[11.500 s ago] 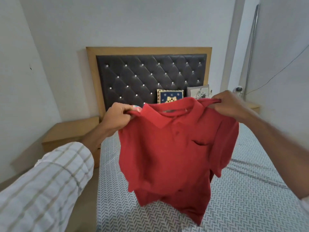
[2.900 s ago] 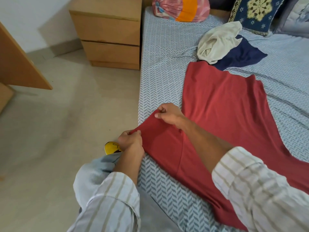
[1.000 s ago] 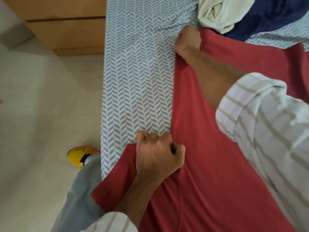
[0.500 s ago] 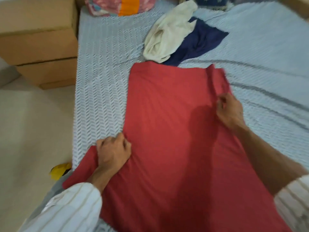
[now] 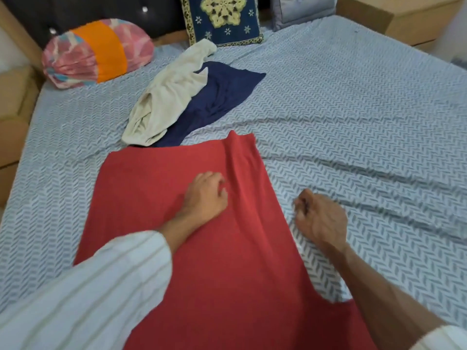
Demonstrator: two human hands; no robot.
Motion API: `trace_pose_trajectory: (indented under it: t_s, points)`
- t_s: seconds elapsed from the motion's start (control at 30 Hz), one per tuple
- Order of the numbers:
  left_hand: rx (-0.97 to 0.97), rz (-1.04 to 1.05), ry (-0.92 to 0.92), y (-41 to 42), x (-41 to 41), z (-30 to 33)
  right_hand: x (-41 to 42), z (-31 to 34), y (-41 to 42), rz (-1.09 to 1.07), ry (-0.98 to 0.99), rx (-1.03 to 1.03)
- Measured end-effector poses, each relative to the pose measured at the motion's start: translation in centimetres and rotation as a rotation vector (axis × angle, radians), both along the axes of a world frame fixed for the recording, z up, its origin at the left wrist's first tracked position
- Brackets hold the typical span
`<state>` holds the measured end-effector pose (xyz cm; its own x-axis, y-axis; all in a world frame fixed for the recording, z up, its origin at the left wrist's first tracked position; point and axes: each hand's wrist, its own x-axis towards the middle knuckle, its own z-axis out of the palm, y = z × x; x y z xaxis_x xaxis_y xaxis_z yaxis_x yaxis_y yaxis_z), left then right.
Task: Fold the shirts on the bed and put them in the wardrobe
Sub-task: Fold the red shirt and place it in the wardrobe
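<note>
The red shirt (image 5: 227, 261) lies spread flat on the bed (image 5: 366, 127), its length running away from me. My left hand (image 5: 204, 195) rests on the middle of it, fingers curled into the cloth beside a raised crease along the shirt's right side. My right hand (image 5: 321, 218) is just off the shirt's right edge, over the bare sheet, with its fingers curled and nothing visibly in them. Beyond the red shirt, a cream shirt (image 5: 169, 97) lies crumpled on top of a navy shirt (image 5: 219, 97).
A pink and orange bolster (image 5: 96, 51) and a blue embroidered cushion (image 5: 222, 18) sit at the head of the bed. Wooden bedside units stand at the far left (image 5: 12, 102) and far right (image 5: 404, 18). The wardrobe is out of view.
My left hand has left the shirt's left edge and now sits on its middle. My right hand has let go of the right edge and come off onto the sheet.
</note>
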<state>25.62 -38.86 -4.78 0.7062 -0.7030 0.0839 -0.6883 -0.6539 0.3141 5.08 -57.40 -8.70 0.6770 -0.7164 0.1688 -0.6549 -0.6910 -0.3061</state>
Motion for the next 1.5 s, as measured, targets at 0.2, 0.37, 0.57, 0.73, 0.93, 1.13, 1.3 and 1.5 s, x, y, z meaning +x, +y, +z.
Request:
trace_pose_trajectory:
  t_s: [0.2, 0.37, 0.57, 0.73, 0.93, 1.13, 1.3, 1.5]
  points:
    - [0.057, 0.115, 0.107, -15.0, 4.1, 0.5, 0.2, -0.5, 0.1, -0.026, -0.028, -0.033]
    - [0.082, 0.349, 0.193, -19.3, 5.7, 0.9, 0.3, -1.0, 0.2, -0.054, -0.107, -0.055]
    - [-0.163, 0.444, 0.332, -22.3, 5.8, 1.1, 0.0, -1.2, 0.4, -0.031, -0.208, 0.036]
    - [-0.156, 0.416, 0.368, -22.5, 5.9, -0.5, 0.0, -1.6, 0.2, -0.011, -0.207, 0.027]
    - [-0.181, 0.227, 0.521, -19.2, 2.9, 2.0, 0.0, -1.4, 0.4, -0.021, -0.133, 0.027]
    - [-0.030, -0.122, 0.470, -1.9, -11.6, 3.5, -0.9, 1.7, 0.5, 0.042, -0.047, 0.245]
    - [0.126, -0.279, 0.561, 10.2, -21.2, 3.7, -7.4, 5.4, 2.6, -0.033, 0.067, 0.446]
    - [0.381, -0.466, 0.599, 14.7, -28.4, 3.5, -23.7, 5.0, 7.4, -0.421, 0.253, 0.413]
